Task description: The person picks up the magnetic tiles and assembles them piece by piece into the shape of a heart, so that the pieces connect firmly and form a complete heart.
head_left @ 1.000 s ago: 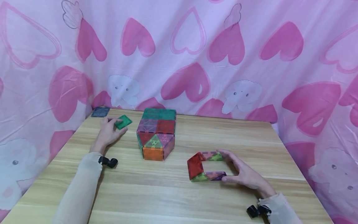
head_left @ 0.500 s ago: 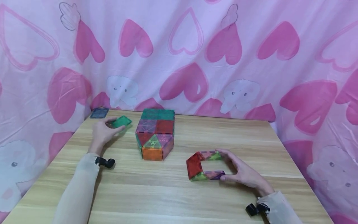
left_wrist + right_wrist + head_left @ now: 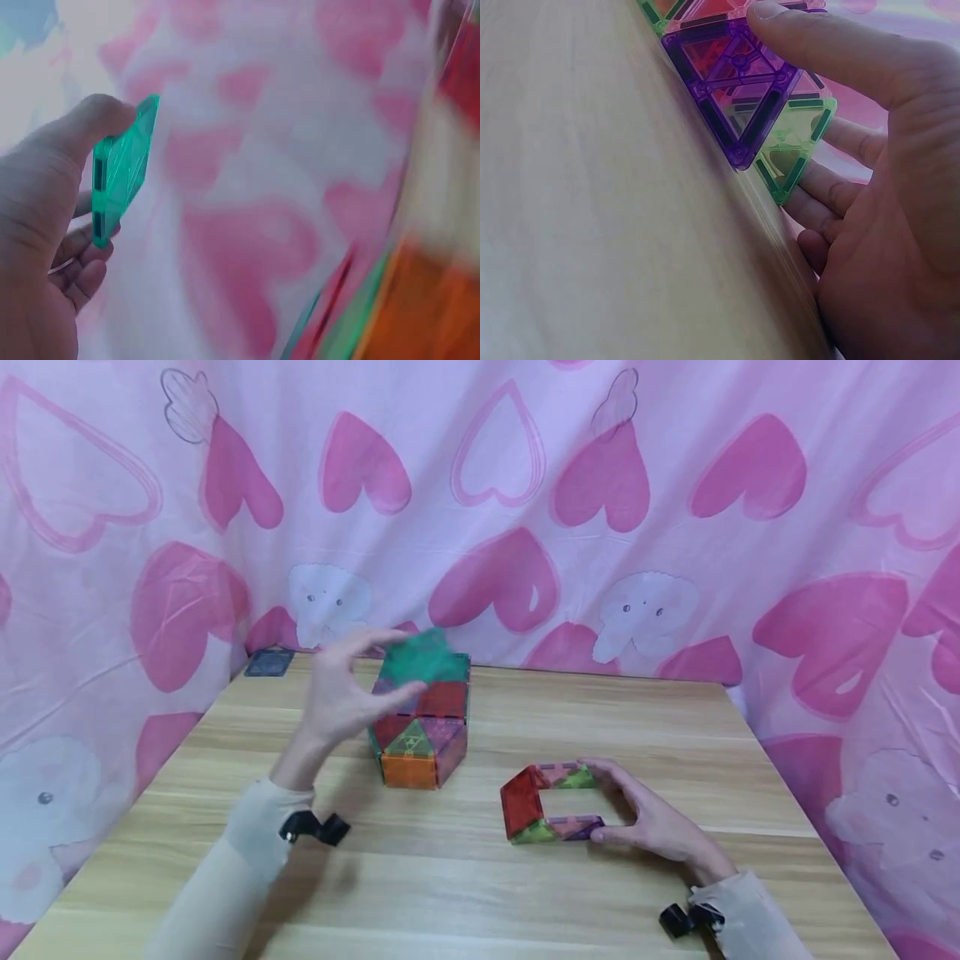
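My left hand pinches a green square magnetic tile between thumb and fingers. In the head view the tile, blurred, overlaps the back of a larger box of coloured magnetic tiles. That box has green, purple and red tiles on top and an orange one in front. To its right, a smaller frame stands on the table, with a red tile at its left end and two side walls of triangles. My right hand spans its right end, thumb at a purple triangle, fingers by a green triangle.
A dark blue tile lies at the back left corner of the wooden table. A pink curtain with hearts hangs around the back and sides. Each wrist wears a small black camera.
The left hand has lifted the green tile from the table's left side and carried it right, over the larger box. My right hand and the smaller frame stay in place.
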Demonstrator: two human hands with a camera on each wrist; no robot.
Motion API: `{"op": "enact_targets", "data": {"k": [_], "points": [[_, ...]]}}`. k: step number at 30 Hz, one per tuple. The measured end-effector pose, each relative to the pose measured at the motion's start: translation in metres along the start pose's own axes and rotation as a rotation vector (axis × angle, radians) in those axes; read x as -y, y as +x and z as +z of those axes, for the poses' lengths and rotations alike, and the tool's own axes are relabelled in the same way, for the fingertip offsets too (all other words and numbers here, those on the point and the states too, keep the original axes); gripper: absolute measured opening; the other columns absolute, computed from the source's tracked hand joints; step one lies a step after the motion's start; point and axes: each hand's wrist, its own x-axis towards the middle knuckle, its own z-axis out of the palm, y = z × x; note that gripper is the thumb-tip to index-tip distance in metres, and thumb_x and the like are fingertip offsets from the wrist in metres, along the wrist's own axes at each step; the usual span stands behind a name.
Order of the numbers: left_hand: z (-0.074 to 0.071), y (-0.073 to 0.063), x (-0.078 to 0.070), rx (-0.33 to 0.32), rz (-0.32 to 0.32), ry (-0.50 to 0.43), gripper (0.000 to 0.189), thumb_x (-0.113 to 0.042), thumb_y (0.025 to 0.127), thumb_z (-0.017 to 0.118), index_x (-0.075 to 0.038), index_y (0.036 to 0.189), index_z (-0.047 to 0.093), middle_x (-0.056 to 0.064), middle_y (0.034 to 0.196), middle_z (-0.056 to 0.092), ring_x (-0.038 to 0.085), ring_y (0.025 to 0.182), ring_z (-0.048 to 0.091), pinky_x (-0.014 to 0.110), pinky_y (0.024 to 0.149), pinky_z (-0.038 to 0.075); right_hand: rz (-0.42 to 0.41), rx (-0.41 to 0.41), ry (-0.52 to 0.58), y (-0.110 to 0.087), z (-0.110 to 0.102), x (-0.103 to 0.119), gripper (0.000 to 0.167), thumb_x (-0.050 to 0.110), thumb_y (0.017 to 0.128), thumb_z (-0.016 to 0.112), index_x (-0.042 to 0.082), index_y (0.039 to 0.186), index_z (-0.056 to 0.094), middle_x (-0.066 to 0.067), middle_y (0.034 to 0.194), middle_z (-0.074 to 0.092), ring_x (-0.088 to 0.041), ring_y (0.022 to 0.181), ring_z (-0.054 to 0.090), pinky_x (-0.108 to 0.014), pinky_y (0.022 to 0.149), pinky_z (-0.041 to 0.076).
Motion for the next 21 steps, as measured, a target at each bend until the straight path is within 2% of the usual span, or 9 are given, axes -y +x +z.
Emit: {"op": "enact_targets", "data": {"k": [3,6,8,12,16,21], "points": [[0.033,-0.009,-0.032,0.105,0.060,-0.042,0.061,-0.027,0.079,0.103,-0.015,0.134,0.079,-0.001,0.132,0.078,0.020,0.119,0.068,0.033,0.095,0.060,-0.011,0.003,-0.007,0.000,0.000,0.000,0.099,0.016,0.091,0.093,0.019,0.173,0.036,-0.012,0.175,0.040,-0.004,0.161,0.033,-0.010,0.124,0.022],[0.071,-0.021,-0.053,0.186,0.079,-0.068,0.060,-0.032,0.080,0.101,-0.014,0.131,0.078,-0.001,0.130,0.078,0.018,0.119,0.067,0.037,0.093,0.061,-0.024,-0.007,-0.017,0.000,0.001,0.000,0.098,0.016,0.091,0.093,0.019,0.172,0.037,-0.013,0.173,0.043,-0.013,0.160,0.037,-0.010,0.124,0.023],[0.096,-0.031,-0.060,0.243,0.073,-0.082,0.059,-0.035,0.081,0.100,-0.013,0.131,0.077,-0.002,0.127,0.078,0.016,0.117,0.066,0.037,0.093,0.061,-0.036,-0.010,-0.027,0.000,0.001,0.001,0.097,0.016,0.091,0.093,0.019,0.171,0.038,-0.013,0.171,0.045,-0.018,0.158,0.040,-0.011,0.124,0.024],[0.138,-0.053,-0.066,0.354,0.039,-0.048,0.059,-0.041,0.084,0.096,-0.013,0.131,0.073,-0.003,0.127,0.075,0.013,0.118,0.064,0.036,0.097,0.060,-0.052,-0.014,-0.042,0.000,0.002,0.002,0.095,0.017,0.091,0.093,0.020,0.170,0.040,-0.009,0.170,0.048,-0.017,0.158,0.042,-0.012,0.125,0.023],[0.163,-0.071,-0.065,0.406,0.027,0.011,0.062,-0.045,0.085,0.096,-0.013,0.132,0.072,-0.001,0.130,0.073,0.016,0.124,0.063,0.035,0.107,0.056,-0.047,-0.007,-0.035,0.001,0.002,0.003,0.094,0.017,0.093,0.092,0.022,0.171,0.039,-0.008,0.171,0.047,-0.014,0.158,0.042,-0.013,0.125,0.023],[0.176,-0.081,-0.060,0.414,0.017,0.037,0.067,-0.047,0.083,0.097,-0.012,0.133,0.071,0.001,0.132,0.072,0.017,0.126,0.062,0.036,0.109,0.056,-0.020,-0.009,-0.022,0.000,0.001,0.004,0.093,0.016,0.095,0.090,0.022,0.172,0.038,-0.009,0.171,0.045,-0.015,0.156,0.042,-0.012,0.123,0.026]]}}
